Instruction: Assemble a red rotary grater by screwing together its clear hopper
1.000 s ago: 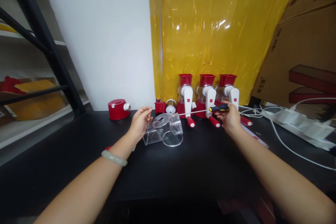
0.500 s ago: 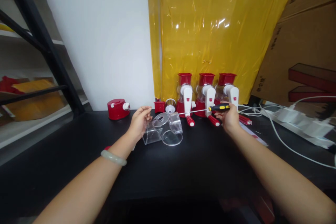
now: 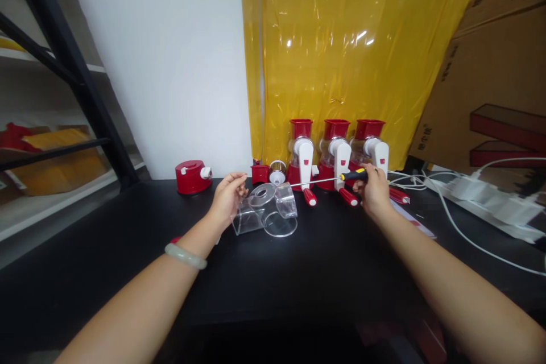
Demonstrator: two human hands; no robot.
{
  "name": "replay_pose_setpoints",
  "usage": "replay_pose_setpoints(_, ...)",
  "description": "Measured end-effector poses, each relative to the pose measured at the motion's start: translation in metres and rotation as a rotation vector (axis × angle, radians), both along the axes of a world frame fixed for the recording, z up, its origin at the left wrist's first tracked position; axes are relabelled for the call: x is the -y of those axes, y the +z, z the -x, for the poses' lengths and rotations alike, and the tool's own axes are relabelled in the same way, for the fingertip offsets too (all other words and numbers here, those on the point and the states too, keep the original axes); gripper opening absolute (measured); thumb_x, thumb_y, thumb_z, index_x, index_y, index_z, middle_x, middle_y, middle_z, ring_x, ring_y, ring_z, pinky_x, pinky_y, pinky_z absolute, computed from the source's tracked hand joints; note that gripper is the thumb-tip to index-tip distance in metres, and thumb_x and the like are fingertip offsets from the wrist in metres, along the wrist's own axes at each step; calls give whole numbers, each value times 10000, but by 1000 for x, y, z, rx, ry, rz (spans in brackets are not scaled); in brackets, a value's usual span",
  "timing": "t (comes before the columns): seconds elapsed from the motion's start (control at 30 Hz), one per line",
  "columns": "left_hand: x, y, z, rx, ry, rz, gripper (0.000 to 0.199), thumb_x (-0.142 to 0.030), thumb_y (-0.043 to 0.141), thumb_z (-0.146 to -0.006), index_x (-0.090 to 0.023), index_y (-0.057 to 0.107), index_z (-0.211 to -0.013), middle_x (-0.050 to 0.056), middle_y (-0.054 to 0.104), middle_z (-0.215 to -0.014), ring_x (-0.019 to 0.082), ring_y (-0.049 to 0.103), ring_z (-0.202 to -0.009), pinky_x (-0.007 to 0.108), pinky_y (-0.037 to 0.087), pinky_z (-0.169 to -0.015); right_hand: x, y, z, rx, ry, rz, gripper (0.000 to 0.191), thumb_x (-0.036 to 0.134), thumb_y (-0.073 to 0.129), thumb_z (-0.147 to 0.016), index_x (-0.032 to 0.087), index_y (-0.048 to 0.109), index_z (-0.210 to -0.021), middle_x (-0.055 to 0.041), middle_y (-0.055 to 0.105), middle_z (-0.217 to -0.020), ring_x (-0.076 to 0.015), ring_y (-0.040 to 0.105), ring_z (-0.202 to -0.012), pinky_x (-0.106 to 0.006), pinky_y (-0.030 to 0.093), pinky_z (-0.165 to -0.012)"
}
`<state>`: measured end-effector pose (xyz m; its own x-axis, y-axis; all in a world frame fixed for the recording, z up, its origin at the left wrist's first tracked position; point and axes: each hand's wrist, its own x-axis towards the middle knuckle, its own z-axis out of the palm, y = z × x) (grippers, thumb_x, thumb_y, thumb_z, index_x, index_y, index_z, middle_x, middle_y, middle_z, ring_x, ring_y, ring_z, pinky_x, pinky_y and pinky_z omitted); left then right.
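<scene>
My right hand (image 3: 373, 189) is closed round the black and yellow handle of a screwdriver (image 3: 354, 174). Its long shaft points left, with the tip at the upper right part of a clear plastic housing (image 3: 249, 219). My left hand (image 3: 227, 196) is closed at the housing's left side, thumb and fingertips pinched together; whatever lies between them is too small to make out. The housing rests on the black table (image 3: 298, 278). Just behind it are a small red part (image 3: 260, 174) and a metal drum (image 3: 277, 173).
Three red and white hand-crank graters (image 3: 301, 153) stand at the back. A red base (image 3: 191, 177) sits back left. At the right are a white power strip (image 3: 482, 205) with cables and a large carton (image 3: 490, 79). A black-framed shelf (image 3: 81, 85) stands left.
The fingers of my right hand have shifted a little on the screwdriver handle, covering more of its rear end. My left hand and the clear housing look nearly the same.
</scene>
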<state>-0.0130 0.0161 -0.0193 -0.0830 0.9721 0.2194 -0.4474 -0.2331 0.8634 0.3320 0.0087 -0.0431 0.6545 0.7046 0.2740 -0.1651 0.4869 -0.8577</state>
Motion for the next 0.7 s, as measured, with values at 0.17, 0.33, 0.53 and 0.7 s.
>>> replay_pose_setpoints(0.17, 0, 0, 1, -8, 1, 2, 301, -231, 848, -579, -167, 632, -779, -84, 487, -521, 53, 412, -453, 208, 454, -574, 0, -2, -1, -13, 32, 30, 355, 567, 556, -864, 228, 547, -973, 77, 519, -506, -112, 499, -358, -198, 408, -359)
replay_pose_setpoints(0.33, 0, 0, 0, -6, 4, 4, 312, -234, 856, -560, -162, 634, -767, -86, 489, -515, 50, 409, -455, 207, 460, -583, 2, 0, -1, -53, 91, 24, 243, 414, 432, -869, 234, 548, -982, 38, 623, -597, -139, 587, -423, -215, 448, -379)
replay_pose_setpoints(0.53, 1, -1, 1, -17, -1, 0, 303, -241, 853, -581, -167, 638, -782, -84, 491, -523, 52, 412, -454, 208, 466, -586, 2, 3, -1, -46, 75, 33, 218, 368, 509, -841, 220, 564, -992, 46, 602, -579, -119, 553, -385, -196, 426, -368)
replay_pose_setpoints(0.7, 0, -1, 1, -20, -4, -8, 297, -230, 849, -587, -168, 630, -778, -86, 485, -523, 50, 410, -454, 204, 458, -584, 1, 3, 0, -35, 18, 25, 300, 456, 642, -828, 221, 558, -994, 84, 521, -526, -98, 496, -359, -185, 409, -361)
